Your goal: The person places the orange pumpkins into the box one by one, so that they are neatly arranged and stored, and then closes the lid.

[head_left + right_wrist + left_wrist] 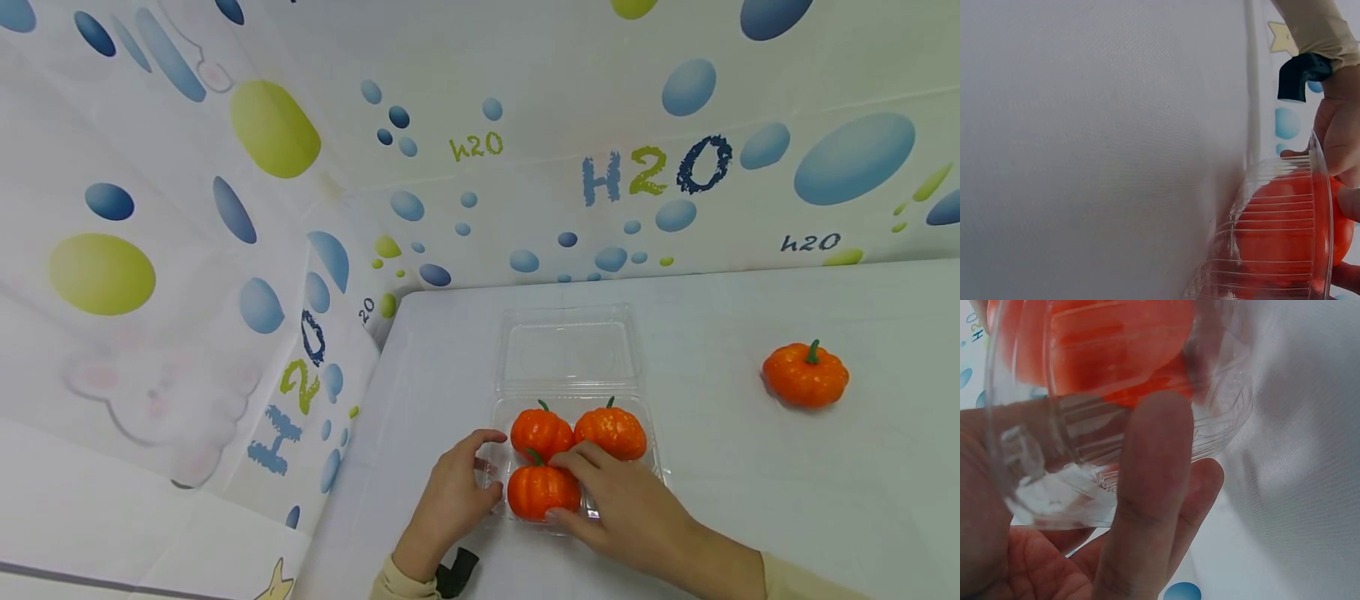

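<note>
Right hand (637,508)'s grip is pinched on the front pumpkin (542,495), sitting in a clear clamshell (576,405); left hand (453,493)'s curled round its left edge. Two more pumpkins (611,432) crowd in right behind, lid (567,352) flipped open past them, loner pumpkin (804,377) off right on the worktop (750,475). Backdrop (540,50) reads "H2O" and "h2O".
</note>
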`<state>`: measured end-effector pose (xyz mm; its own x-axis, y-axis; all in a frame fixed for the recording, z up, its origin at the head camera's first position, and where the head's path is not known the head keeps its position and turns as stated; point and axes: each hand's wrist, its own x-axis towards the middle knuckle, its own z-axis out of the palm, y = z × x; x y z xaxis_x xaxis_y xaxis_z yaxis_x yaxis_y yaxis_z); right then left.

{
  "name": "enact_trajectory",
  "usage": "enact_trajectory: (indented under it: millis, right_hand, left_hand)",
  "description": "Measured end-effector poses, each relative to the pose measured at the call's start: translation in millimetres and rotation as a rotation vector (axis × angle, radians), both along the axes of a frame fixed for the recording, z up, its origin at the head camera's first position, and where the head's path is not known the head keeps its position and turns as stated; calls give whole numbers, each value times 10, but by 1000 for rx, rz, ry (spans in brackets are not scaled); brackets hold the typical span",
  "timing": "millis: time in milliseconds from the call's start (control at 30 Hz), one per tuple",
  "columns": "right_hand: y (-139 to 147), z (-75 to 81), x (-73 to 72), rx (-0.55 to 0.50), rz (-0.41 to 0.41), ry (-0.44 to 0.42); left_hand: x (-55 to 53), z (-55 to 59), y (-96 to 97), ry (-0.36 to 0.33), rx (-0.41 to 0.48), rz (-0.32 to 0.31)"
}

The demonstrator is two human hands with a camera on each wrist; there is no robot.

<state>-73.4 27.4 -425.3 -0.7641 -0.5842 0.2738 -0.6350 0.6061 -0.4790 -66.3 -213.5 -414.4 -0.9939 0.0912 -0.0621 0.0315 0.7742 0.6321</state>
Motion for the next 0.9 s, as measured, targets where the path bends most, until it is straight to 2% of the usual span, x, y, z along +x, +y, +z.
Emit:
enact_trajectory:
  millis: [167, 400, 500, 733, 900]
  right_hand:
    - [12, 12, 5, -2, -1, 9]
    - [60, 109, 3, 54, -13, -11]
    - [102, 130, -4, 17, -5, 34]
    - [267, 135, -54, -184, 47, 223]
    - [444, 182, -144, -204, -8, 249]
  left_hand:
    - [-1, -5, 0, 0, 6, 2]
    - [-6, 7, 7, -8, 10, 4]
    - [-8, 10, 11, -9, 5, 6]
    - [-8, 6, 15, -11, 3, 8]
    - [-4, 4, 17, -16, 3, 17]
